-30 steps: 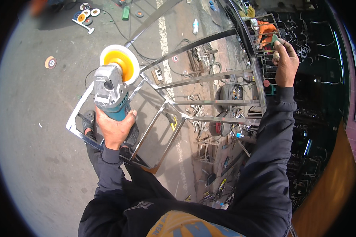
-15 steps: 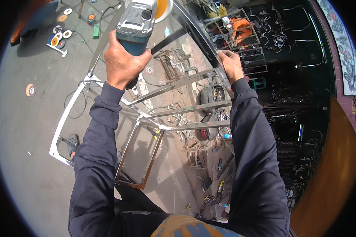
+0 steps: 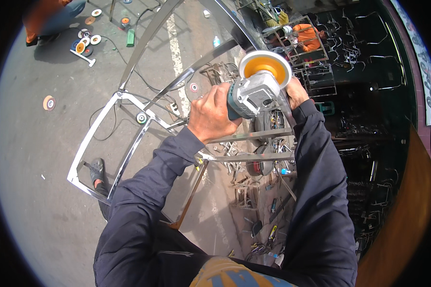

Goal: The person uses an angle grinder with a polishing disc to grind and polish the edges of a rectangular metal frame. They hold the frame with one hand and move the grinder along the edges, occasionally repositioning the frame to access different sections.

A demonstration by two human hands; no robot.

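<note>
An angle grinder (image 3: 254, 101) with a grey head and teal body sits in my left hand (image 3: 210, 112), whose fingers are wrapped round it. Its orange and white disc (image 3: 267, 67) faces up, near the right-hand bar of a welded metal frame (image 3: 85, 143). My right hand (image 3: 298, 93) is on that bar just beyond the disc, closed round it; the grinder hides most of its fingertips. Whether the disc touches the bar, I cannot tell. The frame's tubes are partly bare and shiny, and several crossbars (image 3: 254, 136) run under my arms.
Loose grinding discs (image 3: 85, 41) and a hammer-like tool (image 3: 84, 58) lie on the ground at the far left, near another person (image 3: 62, 19). A cord (image 3: 140, 71) trails beneath the frame. Scrap metal and tools (image 3: 246, 193) fill the strip on the right. A person in orange (image 3: 307, 37) works farther off.
My left hand has brought the grinder down and right, from the frame's far end to beside my right hand. My right hand stays on the bar, now partly covered by the disc.
</note>
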